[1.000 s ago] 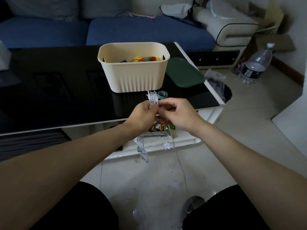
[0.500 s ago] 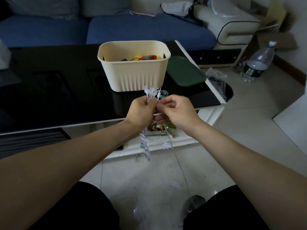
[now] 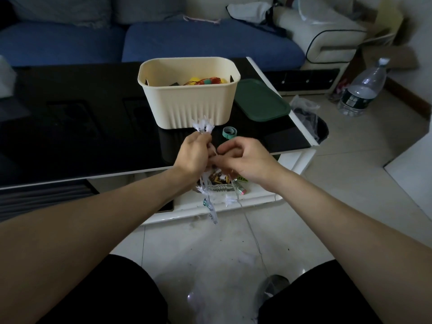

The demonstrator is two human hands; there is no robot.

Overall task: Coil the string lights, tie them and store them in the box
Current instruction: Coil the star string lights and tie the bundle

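Note:
My left hand (image 3: 192, 157) grips a bunch of white star-shaped string lights (image 3: 203, 126); star tips stick out above the fist and more loops hang below it. My right hand (image 3: 245, 160) pinches the thin wire of the lights just right of the left fist. The loose wire trails down to the floor (image 3: 253, 237). A cream ribbed box (image 3: 189, 106) stands on the black table behind the hands, with colourful items inside. A small teal strap (image 3: 229, 132) lies on the table just past my right hand.
A dark green lid (image 3: 261, 101) lies right of the box. The black glass table (image 3: 81, 127) has a white lower shelf (image 3: 254, 197) holding small packets. A blue sofa (image 3: 205, 40) is behind; a plastic bottle (image 3: 363, 90) stands on the tiled floor at right.
Both hands rose slightly toward the box with the bunch. My right hand shifted a little to the right of the left fist, drawing the wire sideways.

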